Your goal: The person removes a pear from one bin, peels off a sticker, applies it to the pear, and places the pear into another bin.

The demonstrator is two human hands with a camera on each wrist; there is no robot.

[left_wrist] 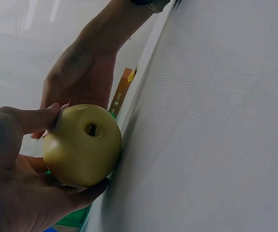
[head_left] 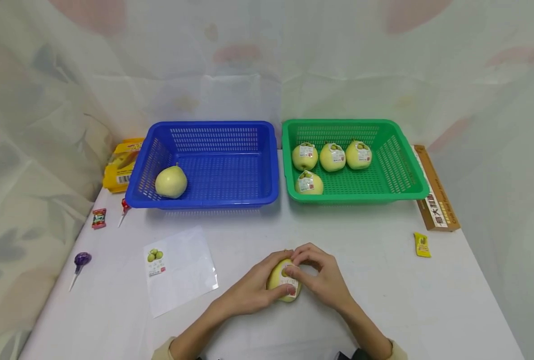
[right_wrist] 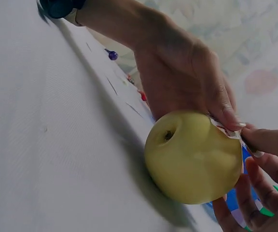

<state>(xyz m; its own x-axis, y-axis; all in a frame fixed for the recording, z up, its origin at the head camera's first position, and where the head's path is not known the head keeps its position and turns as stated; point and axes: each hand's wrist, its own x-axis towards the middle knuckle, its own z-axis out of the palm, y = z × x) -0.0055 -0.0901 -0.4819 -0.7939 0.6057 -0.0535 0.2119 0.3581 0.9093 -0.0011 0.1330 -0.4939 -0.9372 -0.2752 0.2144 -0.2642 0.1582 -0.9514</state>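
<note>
While both hands meet at the near middle of the white table [head_left: 384, 300], we hold a round yellow-green pear with a printed paper label [head_left: 285, 286] between them, resting it on the tabletop. Our left hand [head_left: 250, 291] cups the pear from its side, thumb laid over the top and fingers curled beneath. Our right hand [head_left: 323, 280] comes in from the other side, and its fingertips [head_left: 294, 272] pinch the edge of the label where it lies on the fruit.

From the left wrist view we see the pear's dimpled end [left_wrist: 91, 129] facing out and its skin touching the table. The right wrist view shows the label's edge [right_wrist: 230, 131] caught between the fingers.

Behind us stand a blue slotted plastic basket [head_left: 212, 200] holding one bare yellow pear [head_left: 171, 182], and just beside it a green slotted plastic basket [head_left: 402, 165] with four labelled pears [head_left: 332, 157]. A clear plastic sheet with a small fruit sticker [head_left: 181, 270] lies near our left arm. A purple lollipop [head_left: 81, 260] rests well apart at the table's left edge.
</note>
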